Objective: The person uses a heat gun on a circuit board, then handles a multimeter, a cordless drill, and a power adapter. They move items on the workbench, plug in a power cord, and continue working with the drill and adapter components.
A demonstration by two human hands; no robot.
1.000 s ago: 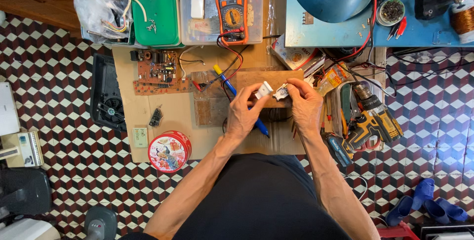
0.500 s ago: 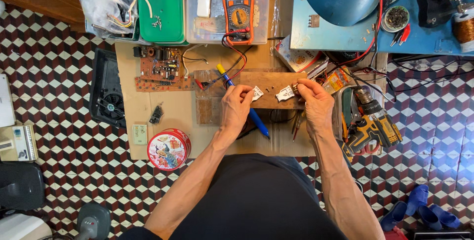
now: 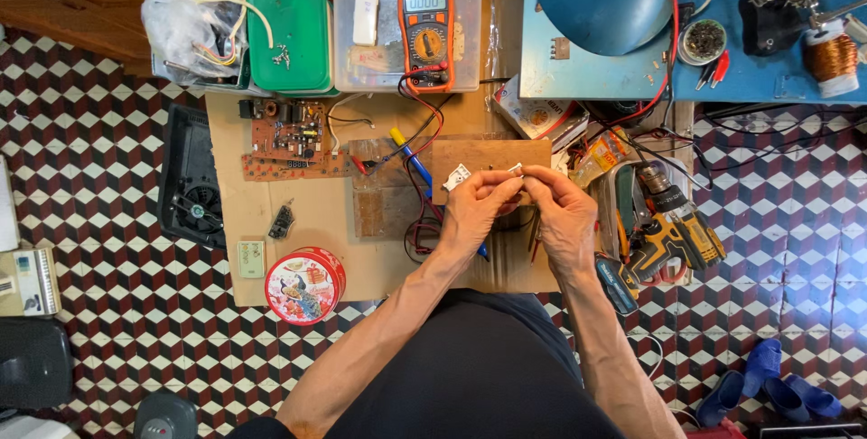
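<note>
The person is bringing both hands together above a sheet of cardboard (image 3: 379,258) spread on the patterned floor, pinching a small white part (image 3: 457,176) between them. The left hand (image 3: 476,209) is curling its fingers closed around the part, a white tab of it sticking out just beyond the fingertips; the right hand (image 3: 562,213) is closing its fingers on a thin pale piece (image 3: 516,168) at its own fingertips, probably a lead or clip of the same part, though it is too small to tell for sure. The hands are meeting tip to tip, which suits fine work on something tiny: each hand is steadying the other, and the part is being lifted clear of the clutter for a better look.

Just beyond the fingers a brown wooden board (image 3: 492,154) is lying flat, seemingly as a firm pad under the work. To the left of the left fingers a blue-and-yellow pen-like tool (image 3: 411,157) and red and black test leads (image 3: 424,123) are trailing back to an orange multimeter (image 3: 426,28), which is sitting on a clear plastic box (image 3: 357,60) with its screen facing the person, easy to read. Further left a brown circuit board (image 3: 289,136) is lying component side up. A cordless drill (image 3: 673,222) is resting in a tray to the right of the right fingers, within reach, and a round red tin (image 3: 304,285) is standing on the near left of the cardboard.
</note>
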